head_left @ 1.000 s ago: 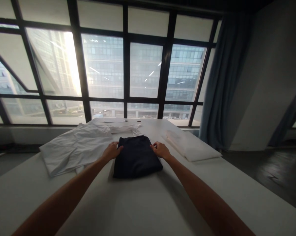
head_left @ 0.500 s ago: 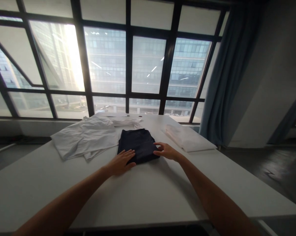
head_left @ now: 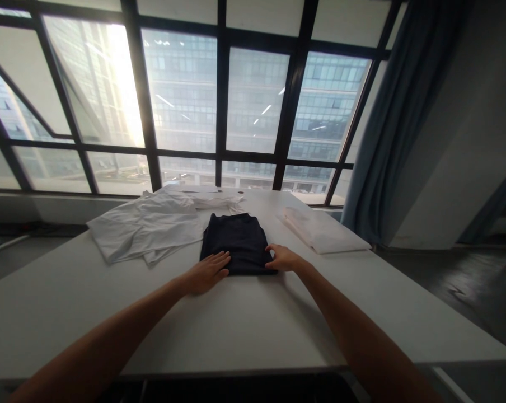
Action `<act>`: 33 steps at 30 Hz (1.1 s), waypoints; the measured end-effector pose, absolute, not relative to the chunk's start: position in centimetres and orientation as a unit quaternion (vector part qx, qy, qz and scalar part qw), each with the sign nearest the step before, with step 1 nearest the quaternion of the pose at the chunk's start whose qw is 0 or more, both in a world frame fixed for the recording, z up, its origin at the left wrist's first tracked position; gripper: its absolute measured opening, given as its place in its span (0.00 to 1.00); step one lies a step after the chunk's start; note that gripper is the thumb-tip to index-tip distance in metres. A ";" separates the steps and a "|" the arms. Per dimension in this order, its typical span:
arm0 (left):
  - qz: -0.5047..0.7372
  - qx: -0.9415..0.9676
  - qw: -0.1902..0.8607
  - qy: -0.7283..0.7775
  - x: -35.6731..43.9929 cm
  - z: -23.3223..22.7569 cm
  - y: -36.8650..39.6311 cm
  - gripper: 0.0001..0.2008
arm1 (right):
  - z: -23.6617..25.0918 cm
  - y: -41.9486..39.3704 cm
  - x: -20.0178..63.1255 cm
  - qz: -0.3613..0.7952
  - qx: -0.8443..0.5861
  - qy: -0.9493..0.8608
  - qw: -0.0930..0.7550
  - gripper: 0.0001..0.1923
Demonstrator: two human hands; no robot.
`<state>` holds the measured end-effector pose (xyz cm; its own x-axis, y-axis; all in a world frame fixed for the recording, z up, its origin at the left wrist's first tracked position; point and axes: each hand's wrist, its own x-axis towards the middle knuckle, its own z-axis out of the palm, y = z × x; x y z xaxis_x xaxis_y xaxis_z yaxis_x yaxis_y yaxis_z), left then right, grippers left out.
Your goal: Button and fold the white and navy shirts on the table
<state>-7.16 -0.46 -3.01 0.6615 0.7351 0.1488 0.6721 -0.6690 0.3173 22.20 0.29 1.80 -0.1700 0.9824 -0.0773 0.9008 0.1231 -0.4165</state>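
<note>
A folded navy-blue garment [head_left: 238, 238] lies on the white table in front of me; its exact kind does not show. My left hand [head_left: 206, 272] rests flat on its near left corner, fingers stretched out. At the right edge, my right hand [head_left: 283, 259] holds the cloth between thumb and fingers, near the front corner. The garment's front edge runs nearly straight between the two hands.
Loosely spread white garments [head_left: 152, 226] lie to the left and behind. A folded white cloth [head_left: 322, 230] sits on the right of the table [head_left: 236, 330]. Beyond stand large windows [head_left: 253, 101] and a blue curtain [head_left: 374, 162].
The right front corner of the navy garment has shifted slightly outward with my right hand, and its front edge is straighter. My left hand stays on the left corner.
</note>
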 end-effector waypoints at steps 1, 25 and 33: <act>0.152 0.900 0.116 0.392 -7.0 -2.8 -0.3 0.29 | 1.9 0.0 21.7 0.145 -0.641 -0.745 0.115 0.29; 0.111 0.905 0.053 0.406 -12.1 -0.4 2.2 0.22 | 2.5 -4.6 16.7 0.093 -0.424 -0.896 0.091 0.32; 0.116 0.929 0.103 0.335 -6.3 -2.5 -3.2 0.27 | -0.8 1.0 22.6 0.061 -0.556 -0.828 0.048 0.35</act>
<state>-6.29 -3.18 -2.55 0.7484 0.6469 0.1462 0.5994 -0.7541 0.2683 22.63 0.96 -0.75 -0.3772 0.9261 0.0116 0.9145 0.3744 -0.1532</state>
